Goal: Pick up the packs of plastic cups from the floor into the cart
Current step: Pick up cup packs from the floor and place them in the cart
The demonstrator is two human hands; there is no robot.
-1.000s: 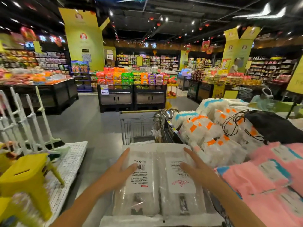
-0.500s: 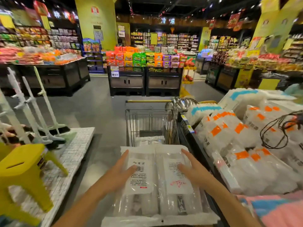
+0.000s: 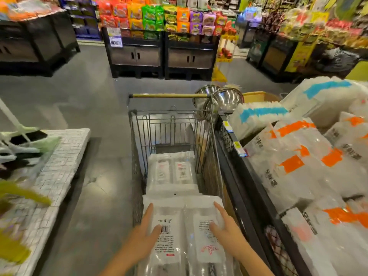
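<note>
Hands first: left hand (image 3: 143, 238) and right hand (image 3: 229, 234) are both flat, fingers straight, pressed against either side of a pack of plastic cups (image 3: 179, 226) at 6 o'clock, over the cart's (image 3: 136, 156) near end. A second pack (image 3: 171, 172) lies inside at 12. Steel bowls (image 3: 226, 99) sit at 1.

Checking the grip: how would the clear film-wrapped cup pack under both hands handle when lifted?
Probably light for its bulk: left hand and right hand steady the clear film-wrapped cup pack with straight fingers. Glossy film looks slippery.
</note>
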